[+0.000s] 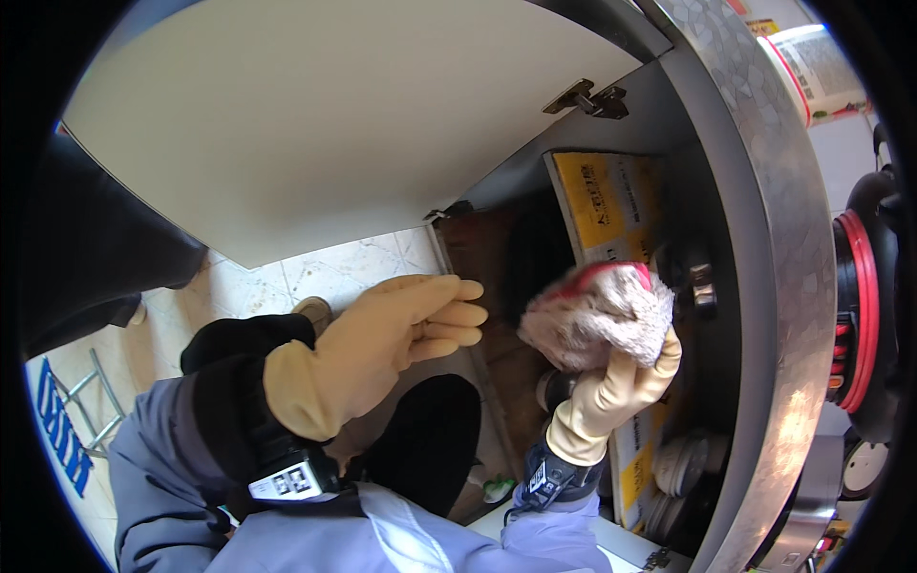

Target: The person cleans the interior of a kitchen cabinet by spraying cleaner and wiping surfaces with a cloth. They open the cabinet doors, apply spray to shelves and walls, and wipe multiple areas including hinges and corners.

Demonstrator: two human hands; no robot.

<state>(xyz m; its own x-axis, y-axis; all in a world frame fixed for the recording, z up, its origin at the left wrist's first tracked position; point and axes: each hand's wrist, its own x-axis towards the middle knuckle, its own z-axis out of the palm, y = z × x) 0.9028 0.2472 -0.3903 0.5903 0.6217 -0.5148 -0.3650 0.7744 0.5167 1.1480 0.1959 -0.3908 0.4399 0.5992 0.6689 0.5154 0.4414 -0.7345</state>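
Observation:
A cream rubber glove covers my left hand (pixel 387 344), which is raised before the cabinet opening with its fingers slightly curled and nothing in them. My right hand (pixel 623 379), gloved alike, reaches inside the cabinet and grips a fluffy greyish-pink cloth (pixel 602 308) with a red edge. Behind the cloth stands a yellow and white printed board or box (pixel 605 200), partly hidden by cloth and hand. The cabinet floor (pixel 494 344) is brown and lies partly in shadow.
An open white cabinet door (pixel 344 122) spans the upper left. The grey countertop edge (pixel 781 236) curves along the right. Round pale containers (pixel 677 465) stand inside the cabinet. A person in dark trousers (pixel 107 236) is at the left, above a folding stool (pixel 68 422).

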